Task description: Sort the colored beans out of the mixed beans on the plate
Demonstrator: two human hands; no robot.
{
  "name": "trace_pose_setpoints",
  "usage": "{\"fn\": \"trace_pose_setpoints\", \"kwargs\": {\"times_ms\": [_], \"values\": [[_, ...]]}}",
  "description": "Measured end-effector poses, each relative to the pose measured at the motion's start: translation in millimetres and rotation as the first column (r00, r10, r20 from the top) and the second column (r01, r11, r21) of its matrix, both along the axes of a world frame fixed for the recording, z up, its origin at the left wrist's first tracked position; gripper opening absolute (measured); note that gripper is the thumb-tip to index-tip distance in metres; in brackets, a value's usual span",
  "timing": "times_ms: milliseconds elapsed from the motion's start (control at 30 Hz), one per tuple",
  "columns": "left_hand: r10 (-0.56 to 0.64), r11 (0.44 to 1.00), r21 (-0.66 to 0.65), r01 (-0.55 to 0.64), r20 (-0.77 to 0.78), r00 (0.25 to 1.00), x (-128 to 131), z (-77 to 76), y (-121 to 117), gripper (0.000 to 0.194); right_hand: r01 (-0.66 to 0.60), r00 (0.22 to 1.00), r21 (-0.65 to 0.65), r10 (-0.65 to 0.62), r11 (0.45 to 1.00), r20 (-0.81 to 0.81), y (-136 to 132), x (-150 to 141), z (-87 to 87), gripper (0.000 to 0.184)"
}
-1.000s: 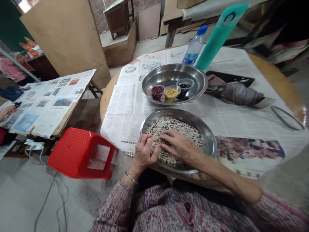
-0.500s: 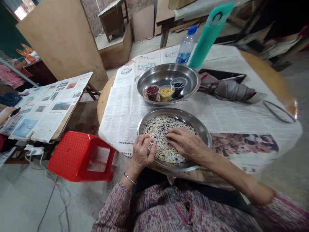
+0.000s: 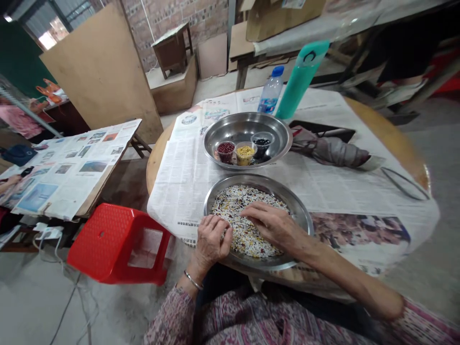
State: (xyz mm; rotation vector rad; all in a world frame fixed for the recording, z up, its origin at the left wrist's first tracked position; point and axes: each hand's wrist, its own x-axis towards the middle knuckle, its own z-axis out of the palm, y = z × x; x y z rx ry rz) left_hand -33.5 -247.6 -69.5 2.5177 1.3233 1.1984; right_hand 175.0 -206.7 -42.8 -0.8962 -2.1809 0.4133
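Note:
A shallow metal basin in front of me holds a mix of white grains with yellow, dark red and black beans. At the basin's near left rim is my left hand, its fingers curled over the edge and its thumb towards the grains. My right hand reaches over the mix from the right. Its fingers are bent and drawn together above the grains; whatever lies between the fingertips is hidden. Behind stands a second metal basin with small clear cups of red beans, yellow beans and black beans.
Newspaper covers the round table. A water bottle, a teal bottle and a folded grey umbrella stand or lie beyond the basins. To the left are a red stool and another papered table, where a person's hand shows.
My view has tilted up a little, so the table sits lower. The right hand's fingers have shifted slightly left over the grains and drawn closer together. My left hand stays at the rim.

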Motion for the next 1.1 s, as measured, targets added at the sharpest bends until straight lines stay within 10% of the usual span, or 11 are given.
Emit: {"fn": "trace_pose_setpoints", "kwargs": {"times_ms": [400, 667, 833, 1100], "values": [[0.023, 1.000, -0.015, -0.023, 0.019, 1.000, 2, -0.1, -3, 0.019, 0.073, 0.997, -0.079, -0.075, 0.994, -0.021, 28, 4, 28.6, 0.022], [0.010, 1.000, -0.023, -0.009, 0.051, 0.999, 3, 1.4, -4, 0.020, 0.439, 0.880, -0.028, -0.423, 0.898, 0.216, 133, 26, 63.4, 0.023], [0.010, 0.999, -0.046, -0.008, 0.046, 0.999, 3, 3.3, -4, 0.020, 0.466, 0.729, -0.002, -0.383, 0.885, 0.567, 190, 20, 61.0, 0.020], [0.017, 1.000, -0.023, -0.016, 0.042, 0.999, 4, 1.1, -4, 0.021, 0.465, 0.694, 0.053, -0.400, 0.884, 0.598, 208, 8, 47.0, 0.017]]}}
